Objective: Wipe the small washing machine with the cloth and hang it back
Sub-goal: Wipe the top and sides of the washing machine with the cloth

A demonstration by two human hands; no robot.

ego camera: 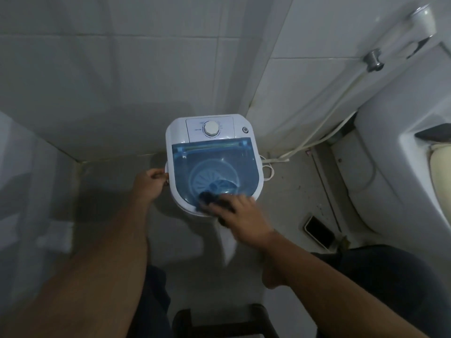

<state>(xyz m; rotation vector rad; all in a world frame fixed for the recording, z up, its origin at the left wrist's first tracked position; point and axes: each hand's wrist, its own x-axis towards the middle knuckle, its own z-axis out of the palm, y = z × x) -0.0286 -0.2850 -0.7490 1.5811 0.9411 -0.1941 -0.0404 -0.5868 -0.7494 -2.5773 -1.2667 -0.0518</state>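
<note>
A small white washing machine (178, 129) with a blue see-through lid (214, 162) and a white dial (210, 129) stands on the floor against the tiled wall. My right hand (244, 213) presses a dark cloth (212, 201) onto the lid's near edge; the cloth is blurred and partly hidden under my fingers. My left hand (150, 182) grips the handle on the machine's left side.
A white toilet (390, 147) stands at the right, with a hose (314, 140) running along the wall behind the machine. A phone (318, 231) lies on the floor near the toilet's base. A dark stool (219, 320) sits below me, beside my bare foot (275, 272).
</note>
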